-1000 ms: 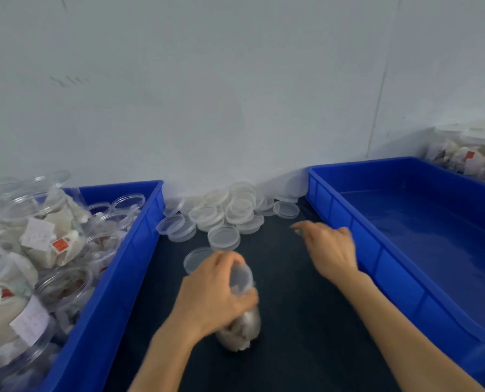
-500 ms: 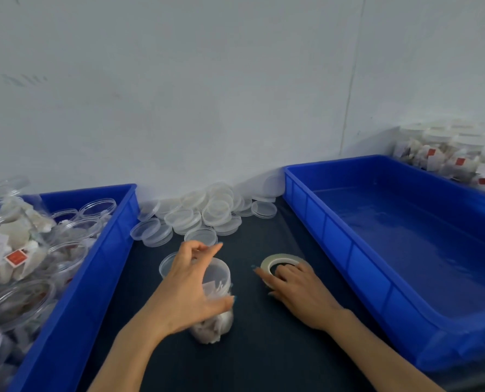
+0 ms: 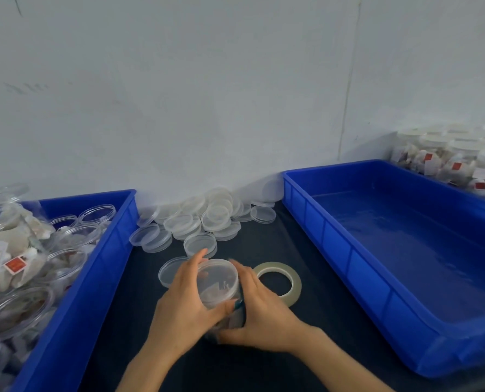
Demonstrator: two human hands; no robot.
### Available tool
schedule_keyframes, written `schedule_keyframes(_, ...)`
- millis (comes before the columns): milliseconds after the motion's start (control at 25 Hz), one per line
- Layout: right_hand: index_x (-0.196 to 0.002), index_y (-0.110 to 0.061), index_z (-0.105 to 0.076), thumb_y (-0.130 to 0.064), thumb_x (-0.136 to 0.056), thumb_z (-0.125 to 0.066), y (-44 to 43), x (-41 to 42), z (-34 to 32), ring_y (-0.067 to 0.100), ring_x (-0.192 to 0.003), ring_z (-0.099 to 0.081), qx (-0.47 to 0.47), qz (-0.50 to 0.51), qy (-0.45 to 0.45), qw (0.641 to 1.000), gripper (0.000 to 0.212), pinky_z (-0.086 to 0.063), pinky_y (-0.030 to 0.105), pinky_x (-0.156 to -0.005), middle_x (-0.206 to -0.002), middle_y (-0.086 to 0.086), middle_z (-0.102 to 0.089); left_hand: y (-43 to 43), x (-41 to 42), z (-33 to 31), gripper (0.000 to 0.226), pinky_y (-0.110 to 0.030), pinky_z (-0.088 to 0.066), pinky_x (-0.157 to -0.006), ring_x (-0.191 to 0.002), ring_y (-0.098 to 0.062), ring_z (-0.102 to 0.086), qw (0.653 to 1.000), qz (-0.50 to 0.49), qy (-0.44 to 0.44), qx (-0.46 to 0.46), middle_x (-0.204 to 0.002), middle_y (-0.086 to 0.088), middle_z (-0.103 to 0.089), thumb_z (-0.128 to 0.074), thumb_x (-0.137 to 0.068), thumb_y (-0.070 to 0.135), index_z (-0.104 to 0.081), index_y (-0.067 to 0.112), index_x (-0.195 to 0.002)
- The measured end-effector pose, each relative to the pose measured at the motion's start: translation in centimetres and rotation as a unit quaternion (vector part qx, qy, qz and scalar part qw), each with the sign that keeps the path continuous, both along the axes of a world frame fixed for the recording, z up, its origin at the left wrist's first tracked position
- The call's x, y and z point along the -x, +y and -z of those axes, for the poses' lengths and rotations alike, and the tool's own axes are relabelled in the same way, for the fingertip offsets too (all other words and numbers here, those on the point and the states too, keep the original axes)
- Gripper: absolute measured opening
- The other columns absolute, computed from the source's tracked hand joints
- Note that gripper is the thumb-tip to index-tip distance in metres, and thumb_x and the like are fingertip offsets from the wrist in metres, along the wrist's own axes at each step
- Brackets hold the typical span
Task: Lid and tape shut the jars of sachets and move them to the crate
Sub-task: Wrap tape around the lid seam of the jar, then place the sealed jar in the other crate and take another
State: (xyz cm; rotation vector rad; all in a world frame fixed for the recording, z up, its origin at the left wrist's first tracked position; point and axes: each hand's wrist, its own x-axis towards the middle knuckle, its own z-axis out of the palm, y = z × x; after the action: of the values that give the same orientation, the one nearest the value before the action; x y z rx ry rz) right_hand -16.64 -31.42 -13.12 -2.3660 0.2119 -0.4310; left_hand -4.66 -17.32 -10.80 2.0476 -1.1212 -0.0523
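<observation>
Gripped from both sides by the left hand (image 3: 184,309) and right hand (image 3: 261,312), fingers curled round its wall, the lid-topped jar of sachets (image 3: 217,281) stands on the dark mat (image 3: 306,335), tape roll (image 3: 292,278) lying flat just beside the right hand.

A dark table (image 3: 306,250) bears a blue left crate (image 3: 94,278) and a blue right crate (image 3: 349,250), with a heap of clear lids (image 3: 207,216) and a tape roll (image 3: 295,281) lying between them.
</observation>
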Motion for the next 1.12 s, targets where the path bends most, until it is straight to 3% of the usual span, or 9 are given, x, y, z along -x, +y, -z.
schedule_keyframes(120, -0.148, -0.042, -0.017, -0.055, -0.066, -0.078, 0.9, 0.2, -0.8, 0.002, -0.121, -0.053, -0.019, 0.070, -0.073, 0.995, 0.103, -0.051, 0.036, -0.098, -0.141, -0.019, -0.044, -0.2, 1.2, 0.8, 0.093, -0.018, -0.048, -0.087, -0.120, 0.012, -0.046, 0.997, 0.021, 0.033, 0.069, -0.130, 0.040, -0.042, -0.064, -0.062, 0.082, -0.029, 0.051, -0.142)
schedule_keyframes(240, -0.134, -0.057, -0.032, -0.060, -0.057, -0.077, -0.3, 1.6, -3.5, -0.005, -0.116, -0.053, -0.045, 0.147, -0.168, 0.974, 0.090, -0.053, 0.032, -0.093, -0.129, -0.029, -0.049, -0.2, 1.5, 0.9, 0.088, -0.017, -0.047, -0.097, -0.131, 0.008, -0.044, 0.981, 0.096, 0.112, 0.123, -0.141, 0.034, -0.043, -0.069, -0.075, 0.070, -0.031, 0.041, -0.148)
schedule_keyframes(360, -0.133, -0.053, -0.037, -0.055, -0.055, -0.081, -4.4, 4.0, -7.5, -0.011, -0.112, -0.050, -0.059, 0.337, -0.350, 0.872, 0.090, -0.045, 0.021, -0.088, -0.127, -0.035, -0.046, -0.1, 1.1, 1.3, 0.066, -0.023, -0.047, -0.102, -0.131, 0.007, -0.045, 0.986, 0.096, 0.088, 0.105, -0.139, 0.033, -0.046, -0.066, -0.081, 0.056, -0.042, 0.041, -0.141)
schedule_keyframes(440, -0.138, -0.046, -0.032, -0.045, -0.060, -0.087, -7.7, 6.1, -9.6, -0.004, -0.112, -0.049, -0.012, 0.469, -0.378, 0.798, 0.096, -0.042, 0.030, -0.083, -0.136, -0.022, -0.043, 0.1, 0.9, 2.1, 0.050, -0.027, -0.047, -0.105, -0.129, 0.005, -0.047, 0.988, 0.092, 0.082, 0.093, -0.134, 0.033, -0.048, -0.065, -0.083, 0.046, -0.051, 0.041, -0.131)
schedule_keyframes(520, -0.142, -0.037, -0.027, -0.031, -0.065, -0.089, -10.7, 8.1, -10.2, 0.024, -0.117, -0.052, 0.001, 0.573, -0.304, 0.761, 0.099, -0.042, 0.041, -0.078, -0.143, 0.003, -0.040, 0.0, 1.2, 2.8, 0.040, -0.028, -0.047, -0.105, -0.128, 0.004, -0.048, 0.988, 0.096, 0.084, 0.092, -0.133, 0.034, -0.048, -0.066, -0.087, 0.038, -0.056, 0.041, -0.125)
schedule_keyframes(560, -0.144, -0.032, -0.026, -0.026, -0.068, -0.089, -11.8, 8.9, -10.0, 0.035, -0.118, -0.052, -0.005, 0.603, -0.234, 0.763, 0.099, -0.043, 0.047, -0.078, -0.144, 0.011, -0.038, -0.1, 1.4, 3.1, 0.036, -0.027, -0.046, -0.104, -0.128, 0.004, -0.048, 0.988, 0.101, 0.081, 0.090, -0.133, 0.034, -0.048, -0.067, -0.089, 0.035, -0.057, 0.041, -0.123)
schedule_keyframes(720, -0.148, -0.015, -0.024, -0.020, -0.073, -0.086, -13.7, 10.7, -8.5, 0.048, -0.116, -0.049, -0.112, 0.598, 0.009, 0.793, 0.098, -0.043, 0.053, -0.089, -0.141, 0.024, -0.036, -0.5, 1.7, 4.0, 0.027, -0.022, -0.044, -0.102, -0.128, 0.004, -0.048, 0.988, 0.119, 0.068, 0.064, -0.132, 0.033, -0.049, -0.068, -0.091, 0.030, -0.062, 0.044, -0.115)
schedule_keyframes(880, -0.143, -0.001, -0.023, -0.024, -0.074, -0.086, -14.2, 11.2, -7.6, 0.048, -0.120, -0.044, -0.177, 0.582, 0.069, 0.791, 0.096, -0.041, 0.054, -0.092, -0.139, 0.030, -0.034, 0.2, 1.1, 4.8, 0.023, -0.020, -0.041, -0.104, -0.125, 0.010, -0.046, 0.990, 0.126, 0.060, -0.011, -0.129, 0.036, -0.048, -0.067, -0.092, 0.035, -0.062, 0.047, -0.110)
schedule_keyframes(1120, -0.148, -0.001, -0.016, -0.020, -0.082, -0.080, -15.2, 11.0, -6.7, 0.051, -0.123, -0.038, -0.220, 0.581, 0.083, 0.779, 0.094, -0.038, 0.058, -0.099, -0.144, 0.030, -0.027, 1.9, 0.5, 5.7, 0.025, -0.016, -0.038, -0.104, -0.120, 0.013, -0.047, 0.993, 0.102, 0.024, -0.061, -0.125, 0.029, -0.050, -0.068, -0.092, 0.032, -0.058, 0.049, -0.107)
